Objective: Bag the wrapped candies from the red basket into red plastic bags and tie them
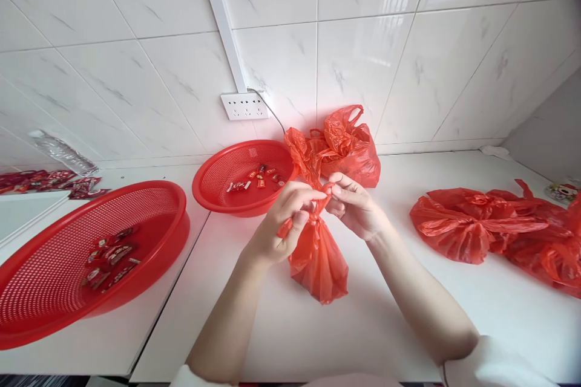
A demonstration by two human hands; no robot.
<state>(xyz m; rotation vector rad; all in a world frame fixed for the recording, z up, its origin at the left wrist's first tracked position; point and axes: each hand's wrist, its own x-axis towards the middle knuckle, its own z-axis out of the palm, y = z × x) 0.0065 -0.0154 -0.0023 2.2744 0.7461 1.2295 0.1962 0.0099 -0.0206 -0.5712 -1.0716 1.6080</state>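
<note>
A thin red bag (320, 266) is near the middle of the white table (290, 344), back from the front edge, with its fat end toward that edge. I can't tell if its bottom sits on the table or hangs just over it. The left hand (285, 217) has its thumb and fingertips pinched close on the bunched top of the bag. The right hand (351, 202) pinches a small twisted bit of the same top, finger and thumb tips together. If the two hands pull too hard, the thin plastic could rip. If a pinch slips, the top could come loose and let out what is inside.

A big red basket (170, 248) with small wrapped packets (109, 260) is by the front left corner, across the gap. More red bags (458, 227) are bunched near the right edge.

Farther back, just past the left hand, is a smaller red basket (245, 211) with a few little packets (261, 181). A quick jerk of that hand could bump its rim and tip it. Another red bag (356, 160) is by the back edge, under the tiled wall (354, 60)
</note>
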